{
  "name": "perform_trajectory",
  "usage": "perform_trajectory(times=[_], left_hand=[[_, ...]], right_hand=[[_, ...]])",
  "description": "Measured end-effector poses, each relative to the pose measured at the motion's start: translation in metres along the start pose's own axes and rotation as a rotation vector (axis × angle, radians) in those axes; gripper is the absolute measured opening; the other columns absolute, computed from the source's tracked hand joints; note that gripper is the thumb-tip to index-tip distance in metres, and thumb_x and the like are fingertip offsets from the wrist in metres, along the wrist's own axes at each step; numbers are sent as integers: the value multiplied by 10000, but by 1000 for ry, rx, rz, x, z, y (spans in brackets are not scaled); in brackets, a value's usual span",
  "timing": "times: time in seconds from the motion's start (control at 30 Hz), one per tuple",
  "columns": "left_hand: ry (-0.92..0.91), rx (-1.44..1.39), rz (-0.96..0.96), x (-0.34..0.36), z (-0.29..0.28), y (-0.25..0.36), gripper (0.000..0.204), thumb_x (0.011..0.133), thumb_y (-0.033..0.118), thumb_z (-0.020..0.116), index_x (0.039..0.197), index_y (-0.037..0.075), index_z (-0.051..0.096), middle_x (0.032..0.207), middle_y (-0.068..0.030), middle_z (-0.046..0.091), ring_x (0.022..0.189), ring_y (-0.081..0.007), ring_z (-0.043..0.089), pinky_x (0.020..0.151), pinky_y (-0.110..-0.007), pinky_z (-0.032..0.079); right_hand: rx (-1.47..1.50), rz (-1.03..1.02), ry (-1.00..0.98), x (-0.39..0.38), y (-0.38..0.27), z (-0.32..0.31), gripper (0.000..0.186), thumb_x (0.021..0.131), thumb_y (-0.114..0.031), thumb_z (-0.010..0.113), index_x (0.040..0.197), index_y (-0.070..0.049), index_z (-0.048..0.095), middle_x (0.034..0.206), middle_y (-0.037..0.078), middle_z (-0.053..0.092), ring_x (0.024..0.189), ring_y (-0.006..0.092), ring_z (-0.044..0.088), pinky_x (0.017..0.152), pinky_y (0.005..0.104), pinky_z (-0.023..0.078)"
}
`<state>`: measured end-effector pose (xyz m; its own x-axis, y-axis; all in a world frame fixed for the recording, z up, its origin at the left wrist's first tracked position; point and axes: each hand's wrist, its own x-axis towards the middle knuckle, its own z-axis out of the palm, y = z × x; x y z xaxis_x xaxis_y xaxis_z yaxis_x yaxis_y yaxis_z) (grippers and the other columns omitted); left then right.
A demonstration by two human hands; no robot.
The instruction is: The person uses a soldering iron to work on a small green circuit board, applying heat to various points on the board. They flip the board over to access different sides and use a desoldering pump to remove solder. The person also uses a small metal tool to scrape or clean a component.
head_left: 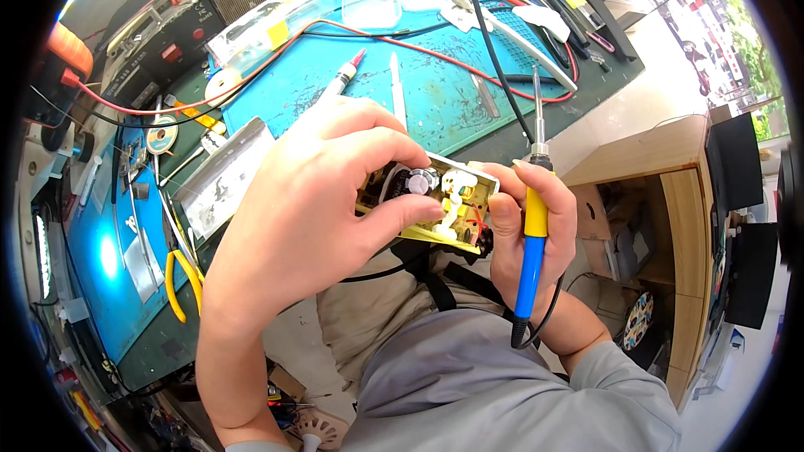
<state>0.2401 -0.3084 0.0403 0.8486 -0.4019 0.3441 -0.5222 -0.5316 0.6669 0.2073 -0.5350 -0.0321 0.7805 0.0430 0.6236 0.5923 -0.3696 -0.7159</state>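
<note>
My left hand (306, 192) grips a small yellow open-cased device (461, 238) from above, its curled fingers and thumb around a round black part (394, 188) with a silvery centre. White blobs and red wires show inside the case. My right hand (536, 226) holds a soldering iron (533, 272) with a blue and yellow handle, tip pointing up and away from me, while its fingers also rest at the case's right end. The iron's black cable loops below the handle. The case is held above my lap at the bench edge; its underside is hidden.
A blue mat (285, 96) carries a knife (397, 92), a pen-like tool (342, 77) and cables. An open tray (213, 176), yellow-handled pliers (180, 285) and solder spool (162, 136) lie left. A wooden cabinet (687, 243) stands right. More tools crowd the back.
</note>
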Motion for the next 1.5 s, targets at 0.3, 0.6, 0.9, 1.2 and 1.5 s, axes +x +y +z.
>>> perform_trajectory(times=[0.3,0.6,0.9,1.2,1.5], left_hand=[[57,126,51,-6,4,7,266,739,20,810,992,24,729,987,-82,691,906,-280,657,796,-372,533],[61,157,53,-6,6,5,259,759,15,791,1013,26,744,976,-81,695,882,-270,657,772,-370,532],[65,160,62,-7,6,5,256,763,13,789,1015,21,741,991,-81,691,873,-245,663,748,-349,539],[231,229,62,-27,20,18,347,721,-24,800,1052,33,718,1009,-101,675,949,-317,649,836,-416,536],[408,307,-47,-64,47,30,398,736,-11,849,1107,23,711,1000,-114,662,834,-293,650,721,-381,539]], right_hand=[[24,-34,-48,0,0,-2,339,1022,-122,671,1301,7,526,1142,199,734,1024,241,751,870,335,613],[18,-31,-53,1,0,-1,316,1028,-89,653,1297,1,514,1140,194,737,1024,242,746,876,336,610],[40,-28,-72,1,0,-3,329,1027,-80,651,1314,-8,507,1146,207,733,1034,240,740,885,342,609],[70,-116,-124,-3,-2,-4,322,1011,-44,662,1291,15,514,1158,242,729,995,332,752,852,387,609],[88,-332,-163,-15,0,-4,495,827,16,827,1238,-60,561,1234,266,700,897,323,726,753,379,598]])
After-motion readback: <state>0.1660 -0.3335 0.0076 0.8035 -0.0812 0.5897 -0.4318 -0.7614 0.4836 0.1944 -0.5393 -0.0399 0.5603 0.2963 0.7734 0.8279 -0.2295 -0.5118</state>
